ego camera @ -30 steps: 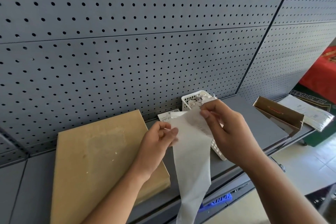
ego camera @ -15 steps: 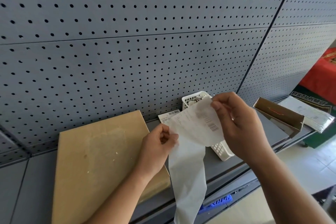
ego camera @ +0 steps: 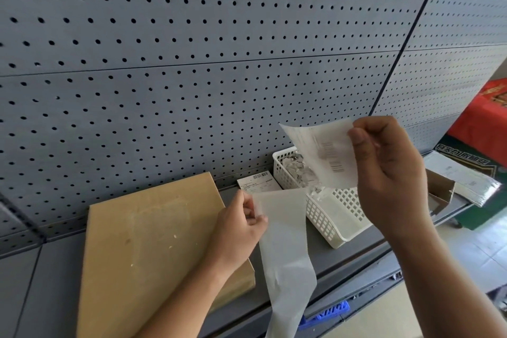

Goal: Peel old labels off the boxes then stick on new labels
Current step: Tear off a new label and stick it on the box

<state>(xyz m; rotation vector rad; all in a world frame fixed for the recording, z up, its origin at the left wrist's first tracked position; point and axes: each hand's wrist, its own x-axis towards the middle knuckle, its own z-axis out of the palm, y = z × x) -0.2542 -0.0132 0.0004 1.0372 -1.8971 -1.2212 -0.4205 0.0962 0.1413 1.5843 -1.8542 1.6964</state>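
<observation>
Flat box (ego camera: 153,241) sits near left on the shelf (ego camera: 41,282). Its top shows a dull rectangle w/ flecks of residue, so the old label's off, I'd say. The liner (ego camera: 285,250) hangs from my left hand (ego camera: 238,230), thumb & fingers pinching its top edge, tail drooping past the shelf front.

Big change: the new label (ego camera: 323,156) has come away. A sec ago it was only half lifted. My right hand (ego camera: 389,173) has carried it up & right, pinched by one edge, barcode showing thru. Its bottom corner's close to the liner, can't tell if it's fully free. Hands are apart, each clamped on its own paper. So the peel's about done, and laying it on that patch is prob next.

Containers: white basket (ego camera: 329,217) right of the box, torn scraps (ego camera: 296,170) heaped at its far end. Open carton (ego camera: 439,189) sits further right, inside mostly hidden. Spare label (ego camera: 259,182) lies flat at the far side, btwn box & basket.
</observation>
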